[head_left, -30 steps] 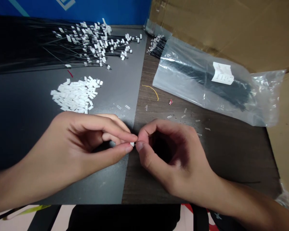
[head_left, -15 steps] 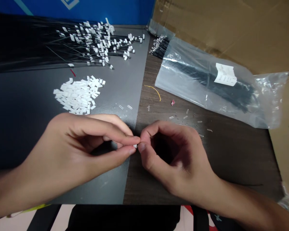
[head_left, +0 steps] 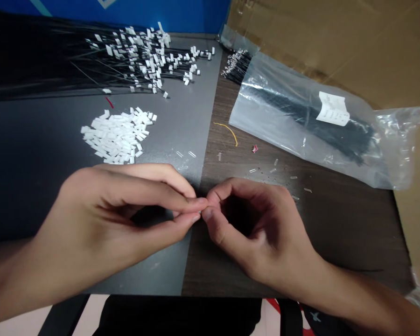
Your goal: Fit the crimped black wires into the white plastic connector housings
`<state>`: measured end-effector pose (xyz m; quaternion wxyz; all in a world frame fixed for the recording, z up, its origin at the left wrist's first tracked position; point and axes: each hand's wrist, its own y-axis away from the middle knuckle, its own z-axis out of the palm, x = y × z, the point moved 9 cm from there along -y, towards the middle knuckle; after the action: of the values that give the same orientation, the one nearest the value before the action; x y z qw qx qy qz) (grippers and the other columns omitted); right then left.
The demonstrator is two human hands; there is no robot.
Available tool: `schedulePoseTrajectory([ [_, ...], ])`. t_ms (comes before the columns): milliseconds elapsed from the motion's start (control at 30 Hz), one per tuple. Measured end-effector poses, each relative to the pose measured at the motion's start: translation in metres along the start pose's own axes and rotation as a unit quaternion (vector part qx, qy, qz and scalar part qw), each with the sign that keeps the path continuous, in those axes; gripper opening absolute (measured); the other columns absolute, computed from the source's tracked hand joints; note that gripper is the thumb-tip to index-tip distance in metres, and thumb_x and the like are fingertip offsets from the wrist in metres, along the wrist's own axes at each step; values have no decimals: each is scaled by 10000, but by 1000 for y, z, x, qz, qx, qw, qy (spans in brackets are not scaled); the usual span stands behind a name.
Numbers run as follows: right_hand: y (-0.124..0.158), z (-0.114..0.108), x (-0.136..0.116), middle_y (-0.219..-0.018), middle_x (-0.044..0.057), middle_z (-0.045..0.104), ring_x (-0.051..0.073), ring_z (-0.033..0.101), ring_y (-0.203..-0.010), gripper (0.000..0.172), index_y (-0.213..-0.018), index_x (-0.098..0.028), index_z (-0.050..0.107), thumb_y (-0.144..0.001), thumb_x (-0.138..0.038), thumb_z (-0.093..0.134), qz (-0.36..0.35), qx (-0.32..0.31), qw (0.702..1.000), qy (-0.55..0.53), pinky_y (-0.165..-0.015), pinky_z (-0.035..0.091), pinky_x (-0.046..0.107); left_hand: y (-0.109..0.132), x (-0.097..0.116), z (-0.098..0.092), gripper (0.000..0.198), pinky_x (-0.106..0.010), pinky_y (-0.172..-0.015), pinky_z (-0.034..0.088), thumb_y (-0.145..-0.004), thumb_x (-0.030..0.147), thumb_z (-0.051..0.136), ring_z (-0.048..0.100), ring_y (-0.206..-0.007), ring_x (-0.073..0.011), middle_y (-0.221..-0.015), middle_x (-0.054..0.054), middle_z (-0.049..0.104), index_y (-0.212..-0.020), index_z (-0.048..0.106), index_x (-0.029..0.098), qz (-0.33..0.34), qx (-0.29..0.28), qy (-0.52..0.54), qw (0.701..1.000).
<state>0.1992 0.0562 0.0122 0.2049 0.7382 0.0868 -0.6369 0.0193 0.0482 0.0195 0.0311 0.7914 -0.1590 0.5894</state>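
My left hand (head_left: 122,219) is closed in a pinch, thumb and forefinger tips pressed around a small white connector housing that is now almost wholly covered. Tip to tip with it, my right hand (head_left: 262,228) also pinches, and whatever lies between its thumb and forefinger is hidden. A pile of white connector housings (head_left: 119,137) lies on the grey mat beyond my left hand. Behind the pile, black wires (head_left: 56,70) stretch in from the left, many ending in white connectors (head_left: 154,60).
A clear plastic bag (head_left: 280,116) of black wires with bare metal ends (head_left: 234,63) lies at the back right against a cardboard box (head_left: 336,42). Tiny clear tubes (head_left: 273,171), a yellow strand (head_left: 227,130) and a red scrap (head_left: 255,148) are scattered on the dark wooden table (head_left: 353,224).
The white housing, visible between my left fingertips before, is now almost covered by them. Both hands stay pinched together; the whole view has shifted slightly.
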Motion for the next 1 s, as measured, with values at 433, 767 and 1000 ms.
schedulePoseTrajectory([
  [433, 1, 0, 7, -777, -13, 761, 126, 659, -697, 130, -924, -181, 834, -981, -131, 940, -7, -4, 1000, -20, -603, 519, 192, -8, 16, -1, 234, -182, -710, 676, -1009, 146, 925, 866, -787, -131, -1020, 65, 965, -1016, 1005, 365, 32, 11, -34, 999],
  [767, 3, -2, 5, -802, -40, 764, 95, 671, -695, 179, -952, -176, 830, -927, -31, 933, -24, 11, 998, -50, -603, 525, 156, -9, 9, -2, 324, -231, -819, 772, -986, 103, 904, 906, -858, -181, -1018, 47, 972, -1052, 1020, 398, -7, 36, 12, 999],
  [1000, 2, -1, 5, -799, -27, 776, 106, 689, -699, 145, -923, -176, 821, -926, -68, 918, -22, 10, 998, -56, -594, 530, 167, -8, 5, -2, 260, -222, -823, 753, -982, 144, 946, 898, -865, -175, -1017, 60, 961, -1042, 1002, 391, -19, 59, 25, 998],
])
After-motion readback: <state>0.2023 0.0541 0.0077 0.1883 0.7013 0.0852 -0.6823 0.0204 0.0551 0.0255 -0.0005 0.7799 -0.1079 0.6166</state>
